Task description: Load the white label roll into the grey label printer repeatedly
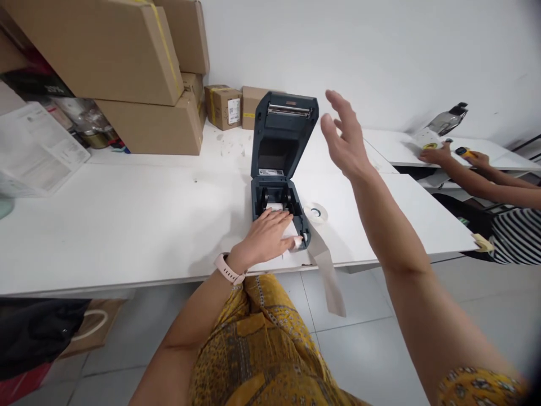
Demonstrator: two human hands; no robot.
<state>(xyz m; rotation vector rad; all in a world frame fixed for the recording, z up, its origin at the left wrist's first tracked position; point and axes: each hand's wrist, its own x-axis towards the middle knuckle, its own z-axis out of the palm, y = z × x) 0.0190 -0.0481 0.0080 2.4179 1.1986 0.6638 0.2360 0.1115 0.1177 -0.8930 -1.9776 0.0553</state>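
Observation:
A dark label printer (pixel 256 197) stands on the white table with its lid (pixel 279 135) raised. Across its front lies my left hand (pixel 270 234), fingers stretched flat over the white label paper (pixel 291 230); part of the paper is hidden beneath it. My right hand (pixel 344 135) is up in the air to the right of the lid, fingers apart and holding nothing. A roll of label tape (pixel 316 213) rests against the printer's right side, and a loose strip (pixel 328 276) hangs from it over the table's front edge.
Cardboard boxes (pixel 147 127) are stacked at the back left, with smaller boxes (pixel 223 107) by the wall. Papers in a plastic sleeve (pixel 40 149) stand far left. On the right, another person's hands (pixel 439 155) work at a second table with a bottle (pixel 448 119).

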